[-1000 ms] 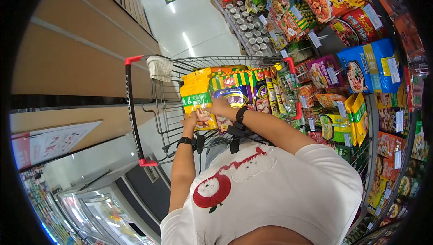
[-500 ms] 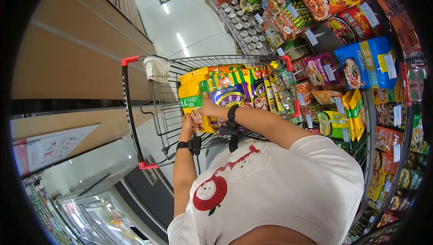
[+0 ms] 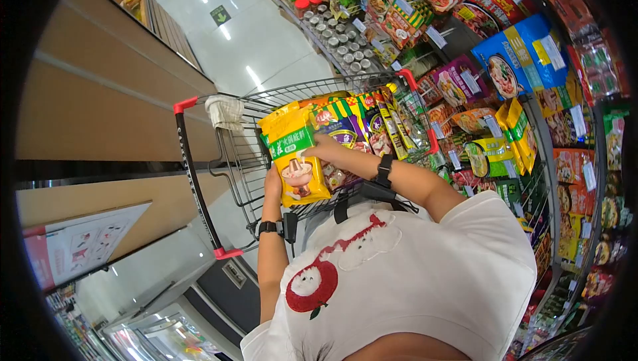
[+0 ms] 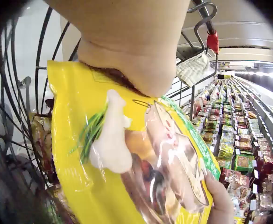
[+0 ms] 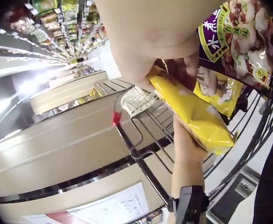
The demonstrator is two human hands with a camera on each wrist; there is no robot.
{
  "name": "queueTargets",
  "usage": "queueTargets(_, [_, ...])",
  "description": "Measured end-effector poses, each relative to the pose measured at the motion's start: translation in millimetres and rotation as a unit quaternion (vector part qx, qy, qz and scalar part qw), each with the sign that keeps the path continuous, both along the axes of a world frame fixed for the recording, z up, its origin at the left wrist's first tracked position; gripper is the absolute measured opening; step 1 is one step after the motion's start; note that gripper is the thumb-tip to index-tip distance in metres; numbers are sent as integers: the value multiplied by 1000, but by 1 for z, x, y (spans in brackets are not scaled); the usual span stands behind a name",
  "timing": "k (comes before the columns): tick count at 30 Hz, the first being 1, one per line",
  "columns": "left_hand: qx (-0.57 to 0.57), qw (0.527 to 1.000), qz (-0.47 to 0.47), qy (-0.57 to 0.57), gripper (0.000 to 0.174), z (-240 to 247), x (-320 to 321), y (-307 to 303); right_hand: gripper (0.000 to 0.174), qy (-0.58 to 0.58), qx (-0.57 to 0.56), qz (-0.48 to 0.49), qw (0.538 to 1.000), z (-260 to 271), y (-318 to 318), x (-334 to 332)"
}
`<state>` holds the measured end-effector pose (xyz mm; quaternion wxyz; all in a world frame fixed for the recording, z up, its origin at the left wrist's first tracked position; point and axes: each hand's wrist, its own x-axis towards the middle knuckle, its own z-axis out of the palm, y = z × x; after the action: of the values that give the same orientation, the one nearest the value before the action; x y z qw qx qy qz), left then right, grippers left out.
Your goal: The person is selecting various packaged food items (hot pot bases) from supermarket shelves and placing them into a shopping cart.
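A yellow packet with a green band (image 3: 298, 155) stands tilted at the near left of the cart basket; in the left wrist view its printed yellow face (image 4: 113, 154) fills the middle. My left hand (image 3: 273, 181) grips its left edge. At the packet's right edge my right hand (image 3: 324, 148) pinches it; in the right wrist view that hand (image 5: 159, 51) is above the packet's narrow yellow side (image 5: 192, 112). Purple packets (image 3: 349, 132) lie beside it in the cart.
The wire cart (image 3: 232, 152) has a black handle (image 3: 193, 175) and a pale cloth (image 3: 224, 112) over its rim. Shelves of packets (image 3: 512, 62) run along the right; brown panels (image 3: 113, 95) are on the left.
The yellow packet has come up and turned more toward the head camera, with both hands on it. More of its front shows. The view of the cart and shelves has shifted left.
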<state>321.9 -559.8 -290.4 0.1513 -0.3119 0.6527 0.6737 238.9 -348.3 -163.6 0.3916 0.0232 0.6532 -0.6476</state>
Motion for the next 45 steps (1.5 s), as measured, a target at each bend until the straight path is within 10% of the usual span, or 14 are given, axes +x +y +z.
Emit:
queueTargets(5, [299,954,14,17,44,40,-7,12,32,67,-114,-83,988,-33,9,8])
queueTargets(17, [-43,957,-218,184,26,162,-12,102,39,-6,19,-316,949,34,104,76])
queueTargets(21, [81,955,-220,181,21,221,-3,131,37,-90,-276,-366,884,55,120,100])
queueTargets(23, [285,914,-185,221,22,227,-4,149,36,-162,-348,-341,858,70,128,116])
queueTargets(29, [155,946,-147,243,46,226,4,223,37,-266,-609,-212,716,118,174,173])
queueTargets(36, [477,830,-228,179,47,213,26,310,48,-301,-611,-155,716,126,234,222])
queueTargets(39, [283,831,-292,381,43,222,26,335,49,-339,-684,-127,633,128,256,246])
queueTargets(45, [248,825,-357,362,30,275,41,375,57,-322,-700,-152,619,140,290,275])
